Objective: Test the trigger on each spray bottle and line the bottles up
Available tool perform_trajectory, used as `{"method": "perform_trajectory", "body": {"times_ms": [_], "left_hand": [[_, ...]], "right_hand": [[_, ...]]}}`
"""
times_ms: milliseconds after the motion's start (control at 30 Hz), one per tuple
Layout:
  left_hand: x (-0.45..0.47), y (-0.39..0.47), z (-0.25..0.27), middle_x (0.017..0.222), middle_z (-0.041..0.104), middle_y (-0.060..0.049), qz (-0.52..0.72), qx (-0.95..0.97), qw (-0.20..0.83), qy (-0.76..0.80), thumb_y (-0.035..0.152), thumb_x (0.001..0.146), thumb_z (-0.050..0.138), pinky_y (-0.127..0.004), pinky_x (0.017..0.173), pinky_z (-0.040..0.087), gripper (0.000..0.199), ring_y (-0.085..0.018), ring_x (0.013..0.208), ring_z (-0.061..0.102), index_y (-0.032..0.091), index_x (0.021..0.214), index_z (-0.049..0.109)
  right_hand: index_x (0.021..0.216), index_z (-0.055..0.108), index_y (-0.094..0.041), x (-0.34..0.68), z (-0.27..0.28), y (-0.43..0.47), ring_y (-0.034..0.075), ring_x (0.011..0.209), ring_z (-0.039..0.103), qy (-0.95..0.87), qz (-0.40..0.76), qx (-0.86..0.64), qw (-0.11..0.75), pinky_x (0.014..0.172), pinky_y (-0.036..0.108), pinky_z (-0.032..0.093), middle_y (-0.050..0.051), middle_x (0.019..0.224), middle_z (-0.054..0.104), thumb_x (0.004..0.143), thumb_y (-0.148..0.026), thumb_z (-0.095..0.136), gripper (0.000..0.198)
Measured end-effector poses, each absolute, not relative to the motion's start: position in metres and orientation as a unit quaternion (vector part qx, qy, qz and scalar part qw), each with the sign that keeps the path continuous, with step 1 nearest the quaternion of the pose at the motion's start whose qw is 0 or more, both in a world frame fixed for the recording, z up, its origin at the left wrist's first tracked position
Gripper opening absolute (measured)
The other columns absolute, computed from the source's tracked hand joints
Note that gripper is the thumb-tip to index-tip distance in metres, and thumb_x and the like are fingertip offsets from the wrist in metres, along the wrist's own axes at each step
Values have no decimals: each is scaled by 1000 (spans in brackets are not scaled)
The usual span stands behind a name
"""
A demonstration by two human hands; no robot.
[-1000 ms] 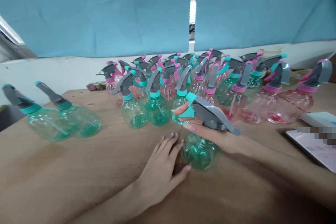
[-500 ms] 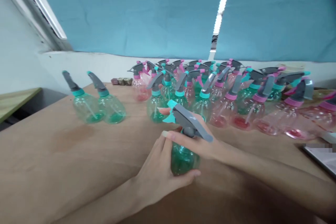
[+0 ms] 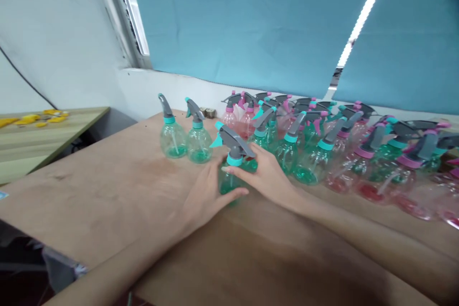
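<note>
Both hands are clasped around a green spray bottle [image 3: 229, 182] above the near part of the bare wooden table [image 3: 103, 191]: the left hand [image 3: 204, 192] cups its side with the thumb across the near face, and the right hand [image 3: 268, 172] wraps the other side, thumb laid over the front just below the ribbed turquoise collar [image 3: 234, 159]. Some fingertips are hidden, and I can't tell whether the base touches the wood. The bottle is glossy, see-through plastic, its matte grey sprayer head [image 3: 233, 140] tilted, with a turquoise nozzle pointing to the person's left. Just beyond stand two round-bellied green bottles [image 3: 199, 146] like it, upright, side by side, thin tubes showing inside the first. To the right crowds a cluster of green and pink bottles [image 3: 310, 172], bulbous and shiny, their curved levers overlapping. Behind hangs a smooth blue sheet [image 3: 244, 24], faintly creased, over a white wall [image 3: 186, 86]. Off to the left, a pale, wood-grained side table [image 3: 60, 141] carries flat, irregular yellow pieces [image 3: 32, 118].
</note>
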State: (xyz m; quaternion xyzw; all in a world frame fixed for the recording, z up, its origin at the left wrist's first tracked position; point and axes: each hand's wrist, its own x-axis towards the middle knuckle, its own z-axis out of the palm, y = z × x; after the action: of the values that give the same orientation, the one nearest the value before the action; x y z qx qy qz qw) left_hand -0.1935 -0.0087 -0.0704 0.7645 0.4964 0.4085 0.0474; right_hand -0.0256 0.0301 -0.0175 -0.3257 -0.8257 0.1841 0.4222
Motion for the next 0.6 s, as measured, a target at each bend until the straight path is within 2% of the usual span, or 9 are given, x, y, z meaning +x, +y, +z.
{"method": "perform_trajectory", "body": {"times_ms": [100,267,433,600], "left_hand": [[-203,-6,-73,134,45,-12,399,762,30,509,60,84,59,-50,98,40,75,-33,123,45,26,141,23],[-219,-6,-75,128,47,-11,426,723,7,544,49,92,54,-47,100,39,58,-29,121,46,22,137,30],[-226,-3,-79,120,51,-9,442,710,-8,547,42,94,51,-43,97,41,46,-26,118,49,22,132,34],[-220,-5,-82,120,51,-8,429,720,4,546,40,95,50,-44,94,44,39,-26,116,51,24,128,37]], "right_hand": [[95,62,-18,-34,-16,42,20,84,60,-827,147,-346,417,73,32,46,5,91,66,78,-40,67,28],[89,63,-15,-46,-16,69,22,74,62,-813,135,-382,418,67,34,46,8,83,69,79,-42,65,29],[96,63,-15,-54,-22,90,23,78,63,-813,113,-382,424,71,34,45,10,88,70,83,-42,59,31],[95,64,-14,-61,-25,101,25,80,63,-812,88,-391,425,75,38,45,12,87,69,85,-41,57,30]]}}
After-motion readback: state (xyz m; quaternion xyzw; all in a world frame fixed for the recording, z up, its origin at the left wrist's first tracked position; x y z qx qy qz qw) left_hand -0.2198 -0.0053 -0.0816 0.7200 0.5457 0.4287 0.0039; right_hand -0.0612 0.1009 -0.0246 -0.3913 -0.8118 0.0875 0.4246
